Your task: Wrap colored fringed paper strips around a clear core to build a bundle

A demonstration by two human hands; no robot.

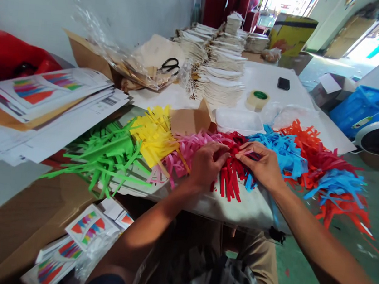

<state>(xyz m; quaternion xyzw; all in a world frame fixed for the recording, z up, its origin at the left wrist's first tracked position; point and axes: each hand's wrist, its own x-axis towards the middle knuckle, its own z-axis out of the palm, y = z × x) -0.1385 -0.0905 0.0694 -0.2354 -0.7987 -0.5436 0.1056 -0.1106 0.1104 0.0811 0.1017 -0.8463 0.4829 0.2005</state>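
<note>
A dark red tassel [230, 183] of tissue-like strips hangs over the front edge of the table between my hands. My left hand [209, 164] closes on its upper left side, thumb and fingers bent together. From the right, my right hand [263, 163] pinches the top of the same tassel, a thin pinkish strip showing at its fingertips. Just left of my left hand lies a pink tassel [188, 149], then a yellow tassel [155, 133] and a green tassel [106, 151]. Blue tassels [284, 148] and orange-red tassels [301, 136] lie right of my right hand.
Behind the tassels stand a clear plastic tray [238, 120], a tape roll [257, 100] and stacked white bundles [220, 81]. Black scissors [170, 65] rest on wrapping at the left. Printed sheets [57, 99] lie nearer left. A phone [284, 83] sits back right, a blue crate [360, 111] beyond.
</note>
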